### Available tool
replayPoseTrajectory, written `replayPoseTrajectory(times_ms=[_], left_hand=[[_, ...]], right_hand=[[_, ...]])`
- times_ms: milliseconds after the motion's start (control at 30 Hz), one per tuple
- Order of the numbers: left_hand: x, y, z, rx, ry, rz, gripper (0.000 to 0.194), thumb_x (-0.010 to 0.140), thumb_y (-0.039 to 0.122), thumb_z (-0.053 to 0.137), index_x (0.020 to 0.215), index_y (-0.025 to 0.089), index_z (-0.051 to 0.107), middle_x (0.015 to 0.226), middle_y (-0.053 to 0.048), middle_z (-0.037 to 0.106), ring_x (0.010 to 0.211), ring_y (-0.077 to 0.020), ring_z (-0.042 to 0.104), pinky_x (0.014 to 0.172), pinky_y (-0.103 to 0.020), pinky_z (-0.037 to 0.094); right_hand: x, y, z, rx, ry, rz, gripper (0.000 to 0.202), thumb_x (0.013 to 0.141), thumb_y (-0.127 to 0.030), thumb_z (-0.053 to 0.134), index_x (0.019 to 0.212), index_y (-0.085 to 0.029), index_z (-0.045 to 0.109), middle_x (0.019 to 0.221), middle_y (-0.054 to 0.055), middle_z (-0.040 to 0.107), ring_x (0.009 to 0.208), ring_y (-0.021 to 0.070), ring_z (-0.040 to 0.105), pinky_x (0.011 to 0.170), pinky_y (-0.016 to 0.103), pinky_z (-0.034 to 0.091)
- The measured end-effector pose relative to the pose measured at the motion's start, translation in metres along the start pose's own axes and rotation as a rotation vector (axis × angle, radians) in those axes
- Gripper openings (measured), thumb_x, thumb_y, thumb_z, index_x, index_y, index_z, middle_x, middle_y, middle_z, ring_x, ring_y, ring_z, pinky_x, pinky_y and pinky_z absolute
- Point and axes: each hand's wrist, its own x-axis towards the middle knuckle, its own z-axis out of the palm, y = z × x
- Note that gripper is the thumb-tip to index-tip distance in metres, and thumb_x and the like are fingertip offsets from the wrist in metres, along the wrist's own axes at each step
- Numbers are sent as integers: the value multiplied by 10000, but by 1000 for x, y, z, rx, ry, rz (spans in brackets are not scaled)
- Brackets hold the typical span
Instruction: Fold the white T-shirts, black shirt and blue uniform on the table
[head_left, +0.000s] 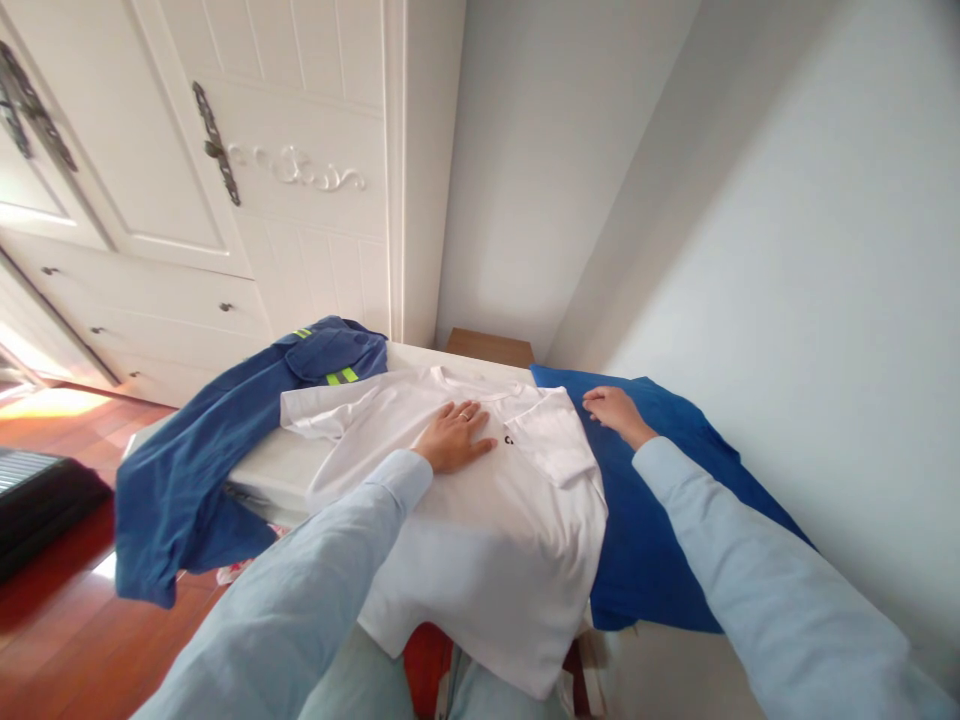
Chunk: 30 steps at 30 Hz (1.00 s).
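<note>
A white T-shirt [465, 520] lies front side up, its lower part hanging over the near edge toward my legs. My left hand [454, 437], wearing a ring, rests flat on its chest with the fingers spread. To the right of that hand, a sleeve [553, 440] is folded inward, partly covering small dark print. My right hand [613, 412] is over a blue garment [660, 520] on the right, fingers curled together, with no cloth visible between them. Whether it touches the blue garment, I cannot tell.
Dark blue workwear with yellow-green stripes [217, 440] drapes over the left of the white surface [281, 465]. Behind stand a white wardrobe [315, 120] and a brown box [491, 346]. A grey wall [810, 280] rises at right. A black case [49, 510] is on the wooden floor.
</note>
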Motion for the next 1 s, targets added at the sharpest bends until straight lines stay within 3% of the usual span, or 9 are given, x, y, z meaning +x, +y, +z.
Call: replayPoseTrajectory(times_ms=[100, 267, 433, 533, 633, 700, 833, 1000], left_hand=[[1, -1, 2, 8, 13, 7, 676, 1006, 612, 314, 1512, 180, 431, 1627, -147, 338, 1524, -276, 280, 1254, -496, 190], [1, -1, 3, 16, 21, 4, 677, 1003, 614, 318, 1513, 184, 431, 1625, -144, 345, 1519, -281, 290, 1252, -498, 196], [0, -1, 2, 8, 24, -4, 687, 1004, 613, 315, 1514, 169, 435, 1621, -147, 353, 1521, -283, 286, 1254, -489, 195], [0, -1, 3, 6, 31, 6, 694, 1006, 615, 310, 1515, 160, 433, 1618, -151, 356, 1518, -287, 291, 1253, -496, 199], [0, -2, 4, 10, 43, 13, 693, 1007, 625, 282, 1507, 172, 440, 1615, -151, 362, 1512, -291, 302, 1248, -505, 211], [0, -2, 5, 17, 53, 13, 695, 1011, 628, 247, 1502, 178, 447, 1613, -148, 368, 1507, -288, 314, 1247, -499, 215], [1, -1, 6, 26, 51, 11, 710, 1020, 622, 182, 1503, 174, 446, 1616, -139, 366, 1514, -274, 302, 1250, -485, 212], [1, -1, 5, 19, 48, 13, 714, 1022, 622, 180, 1508, 169, 443, 1618, -138, 360, 1515, -277, 299, 1249, -495, 213]], right_hand=[[-4, -14, 9, 10, 35, -118, 292, 925, -231, 552, 1146, -124, 709, 1080, 120, 747, 944, 188, 709, 875, 280, 528], [-6, -35, 24, -39, 10, -304, 438, 903, -226, 618, 1331, -133, 622, 1358, 145, 624, 1284, 223, 559, 1111, 311, 398], [-12, -29, 28, -158, -66, -292, 324, 943, -145, 528, 1233, -137, 674, 1319, 175, 649, 1242, 292, 598, 1067, 399, 441], [-25, -33, 26, -208, -13, -292, 402, 980, -150, 445, 1351, -96, 591, 1390, 228, 585, 1310, 335, 546, 1093, 469, 421], [-47, -43, 27, -180, -1, -518, 486, 998, -272, 494, 1454, -105, 514, 1532, 196, 458, 1445, 297, 411, 1215, 440, 306], [-64, -45, 29, -125, -85, -680, 560, 984, -393, 552, 1482, -141, 503, 1575, 162, 411, 1485, 282, 355, 1247, 440, 262], [-88, -25, 32, -100, -278, -679, 662, 971, -493, 558, 1533, -161, 448, 1611, 149, 340, 1519, 300, 283, 1256, 493, 230], [-97, 10, 21, -87, -347, -637, 642, 1024, -537, 403, 1539, -156, 440, 1633, 118, 287, 1537, 270, 240, 1270, 492, 187]])
